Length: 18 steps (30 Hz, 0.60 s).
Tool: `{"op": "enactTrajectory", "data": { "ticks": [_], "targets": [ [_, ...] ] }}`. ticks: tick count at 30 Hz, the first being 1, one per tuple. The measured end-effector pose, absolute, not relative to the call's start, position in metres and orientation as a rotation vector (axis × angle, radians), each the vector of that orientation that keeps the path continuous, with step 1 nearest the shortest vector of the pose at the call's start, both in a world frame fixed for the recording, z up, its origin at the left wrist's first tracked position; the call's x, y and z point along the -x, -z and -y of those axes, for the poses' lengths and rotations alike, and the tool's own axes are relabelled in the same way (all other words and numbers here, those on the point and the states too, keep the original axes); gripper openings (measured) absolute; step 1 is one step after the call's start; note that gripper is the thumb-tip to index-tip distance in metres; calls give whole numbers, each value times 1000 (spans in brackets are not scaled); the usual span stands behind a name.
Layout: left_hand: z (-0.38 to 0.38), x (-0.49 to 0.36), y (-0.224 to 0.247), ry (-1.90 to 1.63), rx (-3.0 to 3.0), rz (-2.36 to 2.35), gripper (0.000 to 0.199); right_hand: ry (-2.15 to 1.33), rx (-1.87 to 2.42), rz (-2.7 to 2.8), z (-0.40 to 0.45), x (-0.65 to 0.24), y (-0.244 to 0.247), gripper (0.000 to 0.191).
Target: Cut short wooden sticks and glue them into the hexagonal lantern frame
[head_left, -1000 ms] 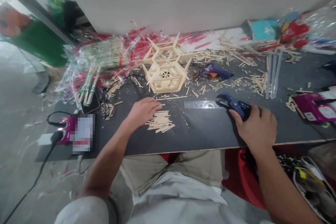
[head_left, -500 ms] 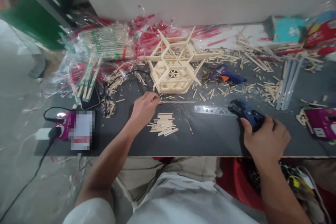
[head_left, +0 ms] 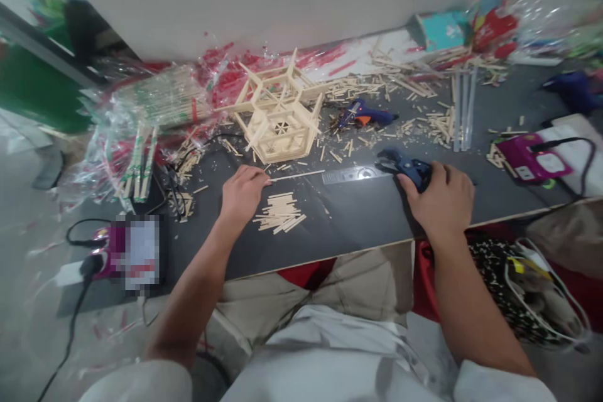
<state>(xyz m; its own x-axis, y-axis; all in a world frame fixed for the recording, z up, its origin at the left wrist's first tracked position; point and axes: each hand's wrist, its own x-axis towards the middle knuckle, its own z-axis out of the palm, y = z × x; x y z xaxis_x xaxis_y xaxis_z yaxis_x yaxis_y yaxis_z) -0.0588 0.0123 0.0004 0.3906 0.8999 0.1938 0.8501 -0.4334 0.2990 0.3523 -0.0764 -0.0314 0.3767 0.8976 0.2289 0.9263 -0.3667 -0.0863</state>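
Observation:
My left hand (head_left: 245, 193) pinches one end of a thin wooden stick (head_left: 299, 174), which points right across the dark table. The stick's far end lies close to the left end of a clear ruler (head_left: 346, 175). My right hand (head_left: 440, 200) is closed around a dark blue plier-like tool (head_left: 409, 166), whose jaws point left over the ruler's right end. Just in front of the stick is a pile of short cut sticks (head_left: 281, 212). Behind my left hand stands a hexagonal frame (head_left: 277, 152) built from sticks.
A blue glue gun (head_left: 367, 114) lies among wood scraps behind the ruler. Clear glue sticks (head_left: 464, 110) are further right. Purple power blocks (head_left: 537, 160) sit at both ends. Packaged sticks (head_left: 160, 97) in plastic fill the back left. A phone (head_left: 144, 254) lies front left.
The view has turned to the right, so the table's things appear further left and more shows at the right. Both hands keep their holds on the stick and the tool.

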Motion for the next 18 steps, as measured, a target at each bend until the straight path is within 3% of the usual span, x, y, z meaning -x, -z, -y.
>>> {"op": "enactTrajectory", "data": {
  "ticks": [7, 13, 18],
  "targets": [
    [-13, 51, 4, -435, -2570, -1658, 28, 235, 2352, 1662, 73, -360, 38, 73],
    [-24, 57, 3, -592, -2294, -1633, 24, 206, 2199, 1708, 71, -371, 38, 61],
    [-30, 66, 2, -742, -2160, -1621, 15, 232, 2319, 1589, 77, -392, 40, 58]
  ]
}}
